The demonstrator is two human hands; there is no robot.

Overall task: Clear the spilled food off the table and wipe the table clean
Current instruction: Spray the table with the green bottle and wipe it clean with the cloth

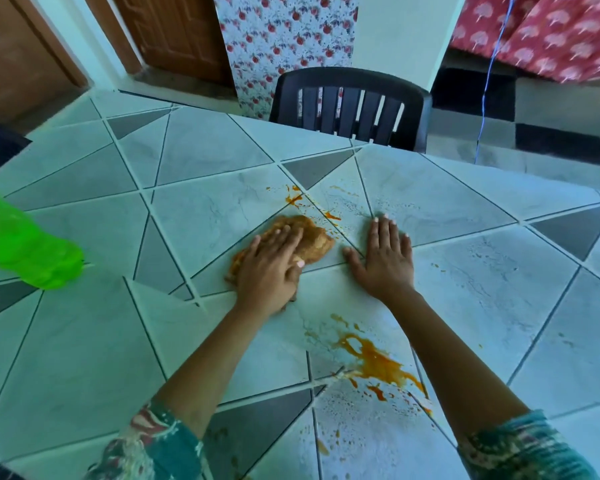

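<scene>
A tiled table (pixel 101 323) in pale and grey triangles carries orange food spills. My left hand (pixel 269 268) presses flat on an orange-stained cloth (pixel 312 242) near the table's middle. My right hand (pixel 385 254) lies flat on the tiles just to the right of the cloth, fingers spread, holding nothing. A large orange smear (pixel 378 365) sits close to me between my forearms. Smaller orange splashes (pixel 297 197) lie beyond the cloth, and fine specks dot the tiles nearby.
A blurred bright green object (pixel 21 244) stands at the table's left edge. A black plastic chair (pixel 350 107) is pushed against the far side. Beyond are wooden doors, a floral panel, a red patterned cloth and a hanging blue cord (pixel 489 77).
</scene>
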